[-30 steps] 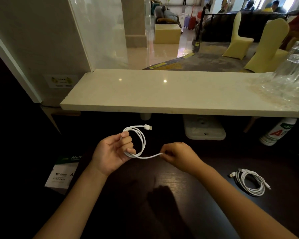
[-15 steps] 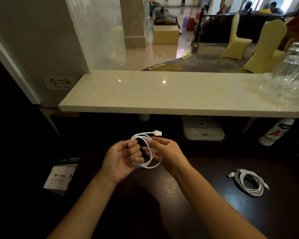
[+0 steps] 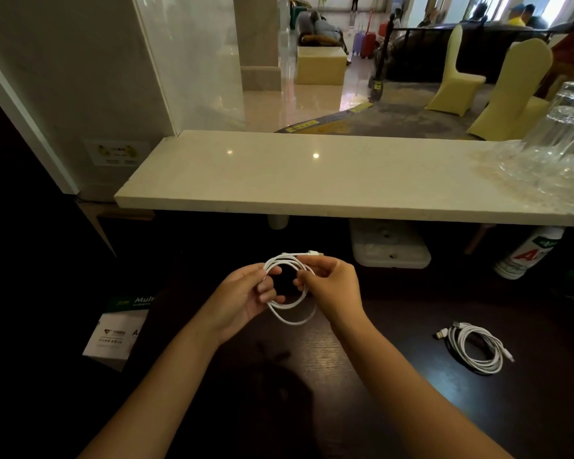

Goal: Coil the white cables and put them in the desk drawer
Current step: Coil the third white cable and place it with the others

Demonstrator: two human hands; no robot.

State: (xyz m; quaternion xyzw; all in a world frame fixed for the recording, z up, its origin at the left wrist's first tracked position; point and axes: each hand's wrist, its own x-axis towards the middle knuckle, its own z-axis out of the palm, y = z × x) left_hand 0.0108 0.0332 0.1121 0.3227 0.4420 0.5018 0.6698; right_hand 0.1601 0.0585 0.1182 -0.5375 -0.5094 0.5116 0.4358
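Head view, looking down at a dark desk (image 3: 362,376) with a pale stone counter (image 3: 312,180) running across the far side. A person holds a white cable (image 3: 290,313) in the air over the middle of the desk, wound into a few loose loops. The left hand (image 3: 242,303) grips the left side of the loops, fingers curled round the strands. The right hand (image 3: 332,286) pinches the right side of the loops between thumb and fingers. One plug (image 3: 314,253) sticks out at the far top of the loops, just beyond the right fingers.

A second cable (image 3: 478,349), already wound into a flat ring, lies on the desk to the right, well apart from the hands. A white booklet (image 3: 116,332) lies near the left edge. A white bottle (image 3: 527,256) lies on its side at the far right, under the counter. Clear glasses (image 3: 564,134) stand on the counter at far right.

The step in hand appears to be the coiling of the first cable, close to done, with the loose end being tucked in. The next move likely calls for keeping the loops pinched together so they do not spring apart, then gathering both cables. No drawer is in view, so where they must go cannot be told.
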